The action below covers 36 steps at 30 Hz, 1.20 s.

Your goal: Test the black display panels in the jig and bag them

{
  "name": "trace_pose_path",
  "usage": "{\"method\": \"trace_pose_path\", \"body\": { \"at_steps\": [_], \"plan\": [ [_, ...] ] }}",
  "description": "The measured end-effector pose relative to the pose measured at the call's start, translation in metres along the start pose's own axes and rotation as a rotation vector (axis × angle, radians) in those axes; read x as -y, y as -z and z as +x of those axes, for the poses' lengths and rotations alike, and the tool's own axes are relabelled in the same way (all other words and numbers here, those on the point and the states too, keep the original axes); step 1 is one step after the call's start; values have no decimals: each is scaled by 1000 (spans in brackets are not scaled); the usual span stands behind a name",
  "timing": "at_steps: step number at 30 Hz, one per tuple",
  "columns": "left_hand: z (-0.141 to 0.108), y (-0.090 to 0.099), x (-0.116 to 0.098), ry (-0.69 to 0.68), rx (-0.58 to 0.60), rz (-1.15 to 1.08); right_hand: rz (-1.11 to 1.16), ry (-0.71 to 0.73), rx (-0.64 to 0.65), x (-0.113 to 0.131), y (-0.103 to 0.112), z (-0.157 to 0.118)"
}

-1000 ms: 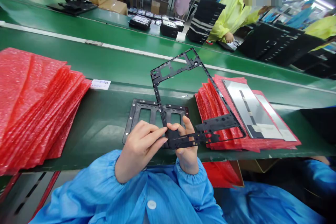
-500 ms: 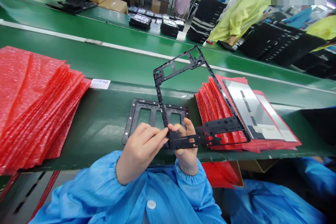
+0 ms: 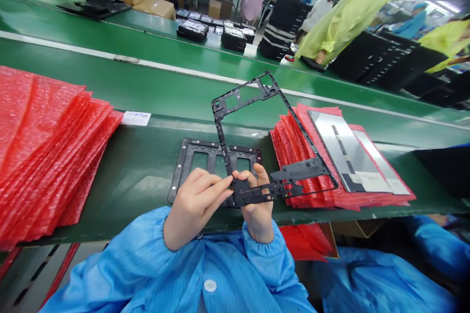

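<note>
Black device frame (image 3: 297,170) dips slightly; our left hand (image 3: 198,200) and right hand (image 3: 260,217) still work, holding its near-left corner.

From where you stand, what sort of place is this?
Probably an electronics assembly workshop: a thin black frame is held over a long green workbench, red bubble-wrap pouches lie piled there, and a person in yellow is beyond.

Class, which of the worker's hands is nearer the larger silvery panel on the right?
Right. The right hand is left of the larger silvery panel; the left hand is farther left.
</note>
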<state>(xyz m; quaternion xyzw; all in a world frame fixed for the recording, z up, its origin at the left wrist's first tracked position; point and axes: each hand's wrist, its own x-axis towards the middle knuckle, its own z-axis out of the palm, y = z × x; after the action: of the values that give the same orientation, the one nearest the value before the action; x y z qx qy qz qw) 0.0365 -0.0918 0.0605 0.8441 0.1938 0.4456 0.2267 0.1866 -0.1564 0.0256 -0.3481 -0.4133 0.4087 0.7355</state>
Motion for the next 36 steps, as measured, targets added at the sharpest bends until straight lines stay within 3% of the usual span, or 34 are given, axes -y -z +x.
{"method": "trace_pose_path", "body": {
  "at_steps": [3, 5, 7, 9, 11, 15, 24, 30, 36],
  "plan": [
    [-3, -3, -4, 295, -24, -222, -30, 57, 13, -2, 1, -1],
    [-3, -6, -8, 600, -20, -543, -63, 92, 2, -2, 1, -3],
    [-1, -7, -13, 841, 67, -954, -80, 111, -2, -1, 0, -5],
    [2, -6, -18, 961, 207, -1310, -88, 123, 3, 0, 0, -6],
    [6, -4, -21, 1026, 279, -1516, -103, 129, 4, 1, 1, -6],
    [9, -4, -22, 1060, 241, -1645, -104, 129, -2, 0, 3, -6],
    [8, -12, -19, 1034, 208, -1667, -52, 85, -77, -1, 1, -10],
    [1, -26, -19, 956, 47, -1723, 9, 59, -95, -4, -3, -9],
    [-3, -33, -22, 927, -17, -1756, 23, 51, -153, -4, -8, -9]
  ]
}}
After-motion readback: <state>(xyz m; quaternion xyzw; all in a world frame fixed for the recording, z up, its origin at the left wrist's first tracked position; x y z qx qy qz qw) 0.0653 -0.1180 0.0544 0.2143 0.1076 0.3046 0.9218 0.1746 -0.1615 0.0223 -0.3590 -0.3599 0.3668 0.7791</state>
